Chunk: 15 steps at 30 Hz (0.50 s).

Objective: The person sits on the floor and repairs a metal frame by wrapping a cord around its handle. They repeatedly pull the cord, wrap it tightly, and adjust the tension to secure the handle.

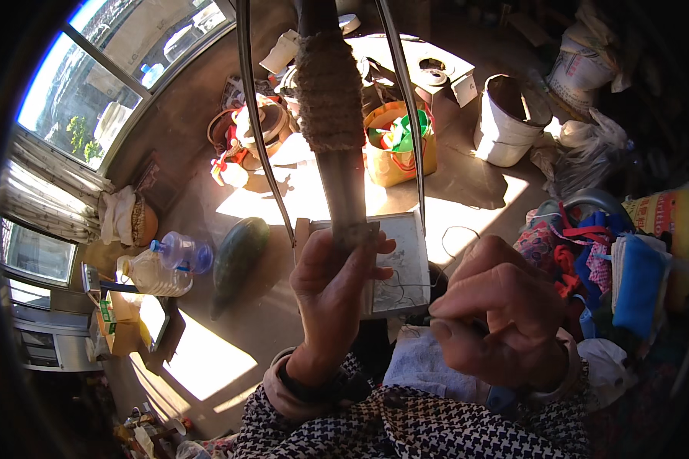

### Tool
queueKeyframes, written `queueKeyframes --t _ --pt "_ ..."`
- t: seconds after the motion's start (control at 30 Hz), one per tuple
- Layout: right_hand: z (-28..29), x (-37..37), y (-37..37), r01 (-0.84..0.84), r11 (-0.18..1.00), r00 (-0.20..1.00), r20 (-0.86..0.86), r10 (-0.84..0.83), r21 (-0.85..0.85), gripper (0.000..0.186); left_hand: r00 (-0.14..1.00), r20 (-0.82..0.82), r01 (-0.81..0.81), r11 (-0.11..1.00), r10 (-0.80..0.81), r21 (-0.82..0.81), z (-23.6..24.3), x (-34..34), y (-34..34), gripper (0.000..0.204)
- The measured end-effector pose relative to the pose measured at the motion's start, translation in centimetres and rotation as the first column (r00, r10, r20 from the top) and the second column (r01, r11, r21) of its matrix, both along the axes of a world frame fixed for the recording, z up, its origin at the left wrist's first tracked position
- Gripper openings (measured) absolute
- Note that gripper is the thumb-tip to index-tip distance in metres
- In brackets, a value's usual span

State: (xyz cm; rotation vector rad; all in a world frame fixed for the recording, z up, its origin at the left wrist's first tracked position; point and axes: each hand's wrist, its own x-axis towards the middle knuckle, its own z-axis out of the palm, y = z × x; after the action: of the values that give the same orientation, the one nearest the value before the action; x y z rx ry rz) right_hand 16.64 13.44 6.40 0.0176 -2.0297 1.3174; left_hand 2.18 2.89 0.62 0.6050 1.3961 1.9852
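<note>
My left hand (333, 287) is closed around the lower end of a long flat grey strip (341, 183). Higher up, a pale, rough cord or knitted wrapping (329, 92) covers the strip, whose top runs out of view. On either side a thin dark metal rod (400, 69) curves down. My right hand (501, 314) is curled in a pinch, thumb against forefinger; whatever sits between them is too small to make out. Under and beyond my hands lies a shallow pale tray (411, 260), with fine dark thread or wire across it. A light cloth (429, 363) rests on my lap.
A dark green gourd or melon (241, 256) and a blue-tinted plastic bottle (184, 252) lie left. Ahead stand a yellow bag (398, 168) and a white bucket (505, 130). Coloured fabrics (570, 252) pile up at right. Windows (92, 84) are at far left.
</note>
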Motion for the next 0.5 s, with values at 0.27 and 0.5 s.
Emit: queueKeyframes --t 0.27,0.5 --pt "-4.2 -4.3 -0.1 0.385 0.885 0.923 -0.112 -0.369 0.26 0.022 1.0 -0.013 -0.009 0.996 0.011 0.091 -0.2 0.3 0.0 0.012" --pt "-4.7 -4.9 -0.2 0.402 0.86 0.916 -0.125 -0.382 0.313 0.02 0.999 0.016 -0.034 0.976 0.031 0.215 -0.5 0.7 0.3 0.013"
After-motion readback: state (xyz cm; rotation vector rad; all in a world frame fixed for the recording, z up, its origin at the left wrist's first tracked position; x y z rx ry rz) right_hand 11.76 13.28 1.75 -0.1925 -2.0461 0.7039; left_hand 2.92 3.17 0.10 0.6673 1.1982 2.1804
